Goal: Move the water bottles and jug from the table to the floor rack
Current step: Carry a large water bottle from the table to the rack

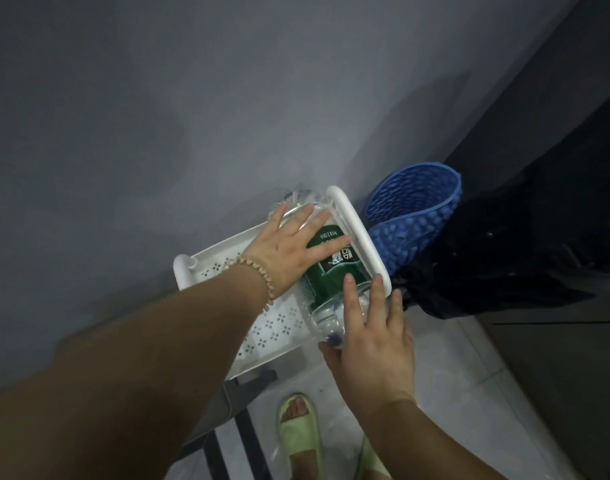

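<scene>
**Settling the big bottle on its side in the rack**

Your left hand (289, 247) lies flat and open on the upper body of the large clear plastic water bottle with the dark green label (334, 275), fingers spread over its shoulder. Your right hand (373, 341) is also open, fingertips resting on the lower part of the bottle just ahead of your palm, thumb by its blue-capped end. Neither hand grips; both press and steady.

The bottle lies on its side in the white perforated plastic floor rack (272, 327), tucked against the rack's rounded side rail just beyond your right fingertips. I judge you hold it this way because a round bottle lying down tends to roll, and the rail gives it a stop.

Beyond your left fingertips a second clear container (296, 199) shows at the rack's far end; whether it is a bottle or the jug cannot be told. The rack bed under your left wrist is bare.

To the right of your right hand, outside the rack, a blue studded rubber mat (411, 216) stands curled against dark fabric (504, 265).
</scene>
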